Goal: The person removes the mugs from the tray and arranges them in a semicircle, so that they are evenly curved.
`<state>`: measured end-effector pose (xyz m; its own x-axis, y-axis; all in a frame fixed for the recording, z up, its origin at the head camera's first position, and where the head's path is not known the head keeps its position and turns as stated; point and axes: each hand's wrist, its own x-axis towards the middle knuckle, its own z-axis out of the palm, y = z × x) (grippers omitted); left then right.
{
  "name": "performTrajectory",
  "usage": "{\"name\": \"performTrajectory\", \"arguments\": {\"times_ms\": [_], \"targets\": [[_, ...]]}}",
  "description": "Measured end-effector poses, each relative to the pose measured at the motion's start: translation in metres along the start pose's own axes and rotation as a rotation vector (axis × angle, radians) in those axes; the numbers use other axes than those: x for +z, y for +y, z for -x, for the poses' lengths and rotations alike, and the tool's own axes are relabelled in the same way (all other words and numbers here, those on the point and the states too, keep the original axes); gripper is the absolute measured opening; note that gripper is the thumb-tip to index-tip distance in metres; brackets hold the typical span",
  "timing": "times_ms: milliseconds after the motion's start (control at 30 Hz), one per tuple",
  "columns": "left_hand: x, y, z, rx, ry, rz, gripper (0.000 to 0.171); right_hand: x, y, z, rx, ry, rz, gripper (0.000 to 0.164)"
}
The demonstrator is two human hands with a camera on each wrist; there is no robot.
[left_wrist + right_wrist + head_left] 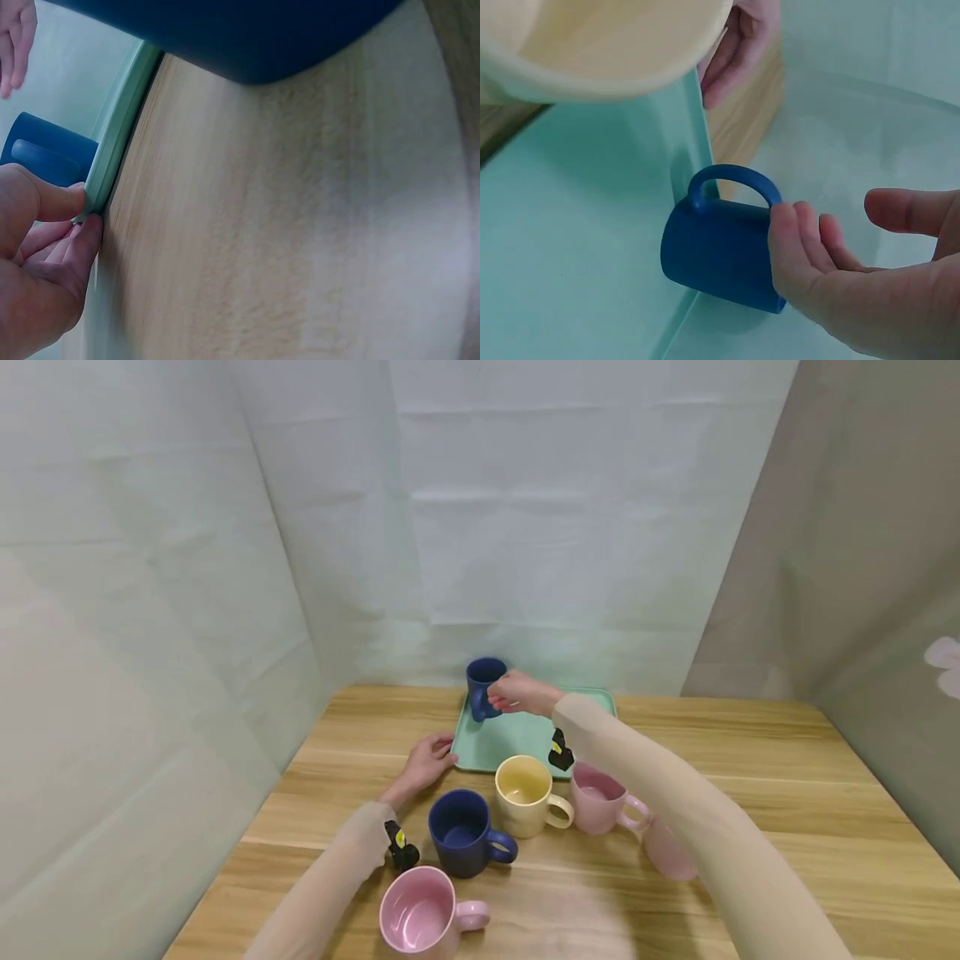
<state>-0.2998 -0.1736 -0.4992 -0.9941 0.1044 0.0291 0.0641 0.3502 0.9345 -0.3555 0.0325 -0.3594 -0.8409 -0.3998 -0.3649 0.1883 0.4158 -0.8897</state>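
Observation:
A dark blue mug (477,683) stands at the back left of the mint-green tray (498,742), its handle toward me. My right hand (521,692) is beside that mug. In the right wrist view its fingers (802,247) overlap the mug's rim, with the thumb held apart; whether they touch it I cannot tell. At the tray's front left corner, my left hand (427,762) pinches the edge between thumb and fingers, as the left wrist view shows. Just in front of the tray are a cream-yellow mug (525,806) and a second dark blue mug (461,839).
A pink mug (423,914) stands nearest me, by the left forearm. Another pink mug (596,802) is right of the yellow one, with a further pink piece (670,852) partly hidden under the right sleeve. Pale cloth (510,527) hangs behind the wooden table (750,760).

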Motion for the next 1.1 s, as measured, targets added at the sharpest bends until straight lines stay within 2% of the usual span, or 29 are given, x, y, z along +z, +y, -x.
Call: {"name": "performTrajectory", "arguments": {"times_ms": [100,200,300,367,667,867,900,1000,1067,1100], "targets": [[0.0,0.001,0.001,0.002,0.008,-0.004,0.043,0.001,-0.001,-0.004,0.051,-0.002,0.024,0.027],[0.0,0.001,0.002,0.004,0.004,-0.017,0.043,0.002,-0.001,-0.007,0.154,-0.04,0.018,0.043],[0.0,0.0,0.004,0.0,0.0,-0.018,0.043,0.005,-0.001,-0.013,0.243,-0.072,-0.035,0.051],[0.0,-0.001,0.004,0.006,0.003,-0.021,0.043,0.007,-0.001,-0.017,0.272,-0.079,-0.085,0.054],[0.008,0.001,0.004,0.014,0.009,0.003,0.043,0.021,0.015,-0.03,0.278,-0.068,-0.293,0.055],[0.016,0.005,0.006,0.016,-0.014,0.009,0.042,0.023,0.022,-0.03,0.239,-0.028,-0.348,0.056],[0.017,0.006,0.006,0.018,-0.017,0.003,0.042,0.023,0.025,-0.037,0.239,-0.001,-0.354,0.053],[0.019,0.008,0.006,0.007,-0.023,-0.001,0.042,0.009,0.054,-0.085,0.22,0.077,-0.389,0.039],[0.02,0.009,0.006,0.005,-0.027,0.002,0.043,-0.009,0.087,-0.137,0.203,0.137,-0.381,0.028],[0.02,0.009,0.005,0.007,-0.03,0.001,0.044,-0.02,0.107,-0.17,0.2,0.168,-0.373,0.021]]}}
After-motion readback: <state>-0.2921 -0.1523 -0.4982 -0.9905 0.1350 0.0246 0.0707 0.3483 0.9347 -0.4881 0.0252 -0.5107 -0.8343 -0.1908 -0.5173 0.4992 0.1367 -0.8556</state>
